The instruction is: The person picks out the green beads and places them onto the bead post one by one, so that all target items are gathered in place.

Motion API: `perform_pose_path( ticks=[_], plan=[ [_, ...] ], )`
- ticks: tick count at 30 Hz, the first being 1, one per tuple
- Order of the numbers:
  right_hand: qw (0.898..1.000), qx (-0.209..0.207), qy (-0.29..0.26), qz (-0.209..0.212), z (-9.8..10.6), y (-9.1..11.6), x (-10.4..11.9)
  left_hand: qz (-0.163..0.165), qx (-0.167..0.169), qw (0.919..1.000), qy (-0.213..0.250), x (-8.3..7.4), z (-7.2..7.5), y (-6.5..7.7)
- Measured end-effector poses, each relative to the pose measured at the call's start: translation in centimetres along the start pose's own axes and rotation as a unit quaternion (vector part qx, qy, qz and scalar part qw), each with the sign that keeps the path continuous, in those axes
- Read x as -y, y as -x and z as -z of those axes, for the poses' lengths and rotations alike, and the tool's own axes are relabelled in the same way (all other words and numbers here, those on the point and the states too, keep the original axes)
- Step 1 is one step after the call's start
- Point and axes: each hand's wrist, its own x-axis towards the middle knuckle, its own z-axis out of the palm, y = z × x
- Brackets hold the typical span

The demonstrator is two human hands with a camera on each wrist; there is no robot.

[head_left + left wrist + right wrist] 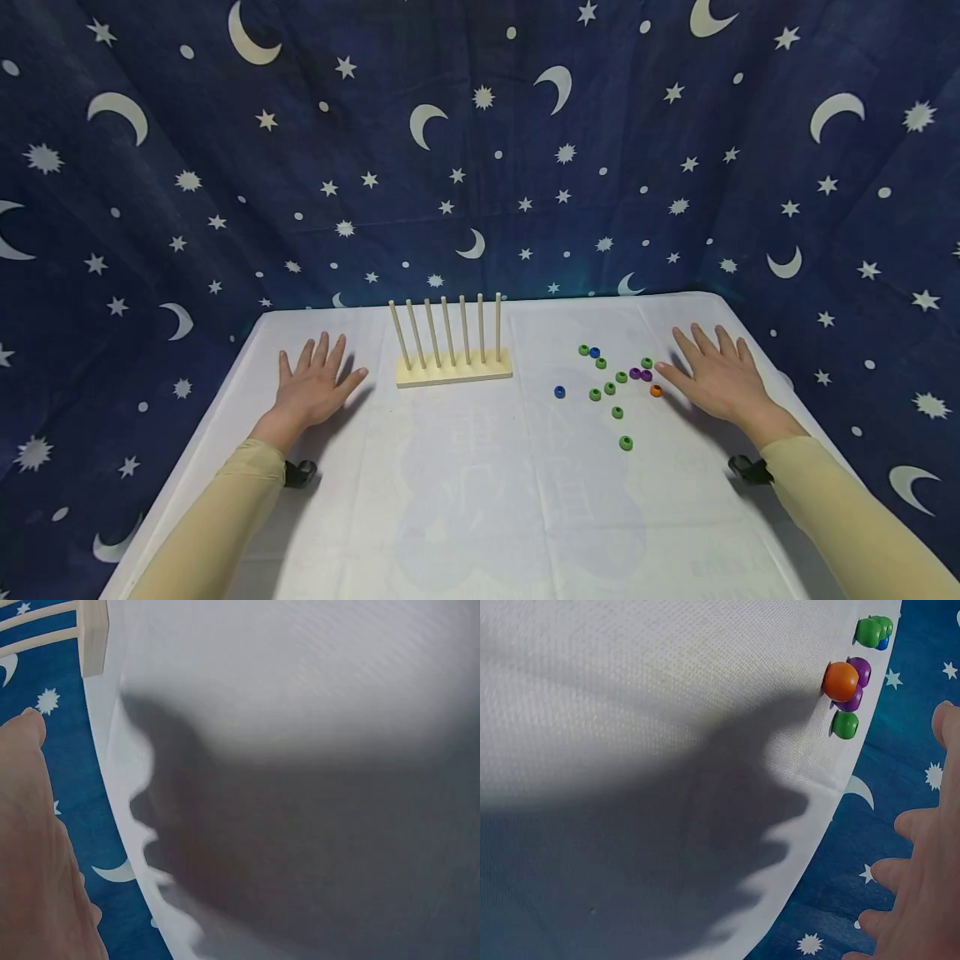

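My left hand (311,390) is held over the left side of the table, palm down, fingers spread and holding nothing. To its right stands a pale wooden rack (454,369) with a row of several upright pegs. My right hand (718,379) hovers on the other side with its fingers spread as well. Nearest its thumb are an orange bead (656,390), a purple bead (647,376) beside another purple one, and a green bead (647,363). In the right wrist view the orange bead (841,682) overlaps the purple ones.
Several more green beads (617,412) lie scattered between the rack and my right hand. A blue bead (559,392) sits leftmost, and another blue bead (595,352) is farther back. The white-covered table (465,500) ends at a dark blue curtain (480,150) with moons and stars.
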Motion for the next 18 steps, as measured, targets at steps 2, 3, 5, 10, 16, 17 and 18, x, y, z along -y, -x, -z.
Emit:
perform_pose_path(
  ticks=[2,3,5,10,16,17,18],
  plan=[
    [1.000,-0.001,-0.003,-0.001,-0.1,0.0,0.0,-0.007,-0.003,0.9999,0.009,-0.2,0.0,-0.1],
    [1.000,-0.002,-0.004,-0.001,-0.1,0.0,0.0,-0.011,-0.004,0.9998,0.015,-0.2,0.0,-0.2],
    [1.000,-0.004,-0.006,-0.002,-0.1,0.0,0.1,-0.022,-0.005,0.9994,0.028,-0.5,0.0,-0.3],
    [1.000,-0.004,-0.017,0.003,0.2,0.2,0.6,-0.064,-0.005,0.9946,0.082,-1.2,0.1,-0.6],
    [0.999,0.000,-0.027,0.020,0.2,0.4,1.3,-0.128,-0.014,0.9733,0.190,-1.9,-0.1,-0.9],
    [0.999,-0.001,-0.026,0.022,0.2,0.5,1.5,-0.137,-0.015,0.9677,0.211,-2.1,-0.1,-1.0],
    [0.999,-0.001,-0.025,0.024,0.1,0.5,1.5,-0.142,-0.014,0.9620,0.233,-2.3,-0.1,-1.1]
  ],
)
